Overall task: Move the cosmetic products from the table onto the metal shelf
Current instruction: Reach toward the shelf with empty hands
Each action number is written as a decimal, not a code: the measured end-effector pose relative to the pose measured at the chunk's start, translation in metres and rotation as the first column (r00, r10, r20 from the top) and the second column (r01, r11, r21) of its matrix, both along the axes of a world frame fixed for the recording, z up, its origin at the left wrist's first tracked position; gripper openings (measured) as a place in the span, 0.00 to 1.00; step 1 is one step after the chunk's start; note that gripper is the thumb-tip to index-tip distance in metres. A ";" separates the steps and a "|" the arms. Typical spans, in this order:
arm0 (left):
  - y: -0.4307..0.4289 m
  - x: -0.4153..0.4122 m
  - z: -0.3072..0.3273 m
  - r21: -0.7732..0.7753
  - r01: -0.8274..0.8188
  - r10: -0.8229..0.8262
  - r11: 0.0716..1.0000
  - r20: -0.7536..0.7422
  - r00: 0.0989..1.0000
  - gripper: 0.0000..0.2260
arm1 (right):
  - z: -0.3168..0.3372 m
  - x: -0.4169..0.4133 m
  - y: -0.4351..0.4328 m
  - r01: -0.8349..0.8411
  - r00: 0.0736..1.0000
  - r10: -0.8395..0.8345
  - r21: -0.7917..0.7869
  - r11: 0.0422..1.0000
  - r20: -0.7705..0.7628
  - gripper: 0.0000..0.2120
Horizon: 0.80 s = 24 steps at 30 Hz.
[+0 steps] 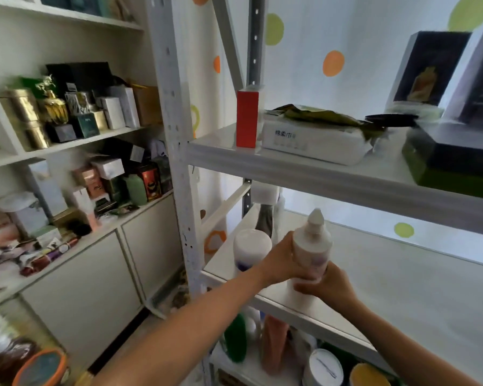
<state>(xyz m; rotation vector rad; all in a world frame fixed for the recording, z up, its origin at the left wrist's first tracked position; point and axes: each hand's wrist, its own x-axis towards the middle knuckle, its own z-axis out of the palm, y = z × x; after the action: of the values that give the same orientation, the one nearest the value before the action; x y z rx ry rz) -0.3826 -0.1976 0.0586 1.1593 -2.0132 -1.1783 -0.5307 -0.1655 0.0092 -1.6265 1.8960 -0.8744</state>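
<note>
On the near left of the metal shelf's (418, 285) middle board stands a white jar (251, 245). Just right of it, the left hand (280, 261) curls round the side of an upright white bottle (313, 242), and the right hand (327, 285) clasps its base. Whether the bottle rests on the board is unclear.

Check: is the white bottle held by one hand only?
No, the left hand and the right hand both grip the white bottle.
</note>
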 end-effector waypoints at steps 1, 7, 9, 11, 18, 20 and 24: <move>-0.007 -0.007 -0.005 -0.034 -0.019 0.019 0.999 0.019 1.000 0.27 | -0.001 -0.003 -0.005 0.012 1.000 -0.012 0.004 1.000 0.022 0.24; -0.052 -0.024 -0.016 -0.001 -0.047 0.047 0.999 0.010 0.999 0.43 | -0.003 -0.014 -0.037 0.030 0.994 -0.032 0.019 0.999 0.101 0.28; -0.062 -0.026 -0.014 -0.001 -0.047 0.047 0.999 0.015 0.999 0.42 | -0.005 -0.018 -0.048 0.035 0.992 -0.038 0.030 0.999 0.122 0.30; -0.068 -0.028 -0.013 -0.014 -0.044 0.044 0.999 0.036 0.998 0.36 | -0.004 -0.017 -0.057 0.036 0.990 -0.038 0.020 0.999 0.134 0.31; -0.084 -0.032 -0.014 -0.086 -0.069 0.074 0.994 0.056 0.996 0.26 | -0.003 -0.011 -0.076 0.127 0.976 -0.133 0.046 0.991 0.171 0.32; -0.087 -0.034 -0.014 -0.072 -0.067 0.071 0.995 0.061 0.996 0.26 | -0.004 -0.012 -0.080 0.178 0.967 -0.187 0.068 0.982 0.174 0.32; -0.094 -0.038 -0.016 -0.062 -0.067 0.071 0.996 0.069 0.995 0.27 | -0.002 -0.010 -0.085 0.238 0.953 -0.251 0.096 0.967 0.168 0.32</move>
<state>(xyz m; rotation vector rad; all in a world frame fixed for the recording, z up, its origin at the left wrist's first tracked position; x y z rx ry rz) -0.4210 -0.2920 0.0427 1.2476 -2.0295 -1.0497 -0.5410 -0.2507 0.0068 -1.2416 2.0027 -1.0002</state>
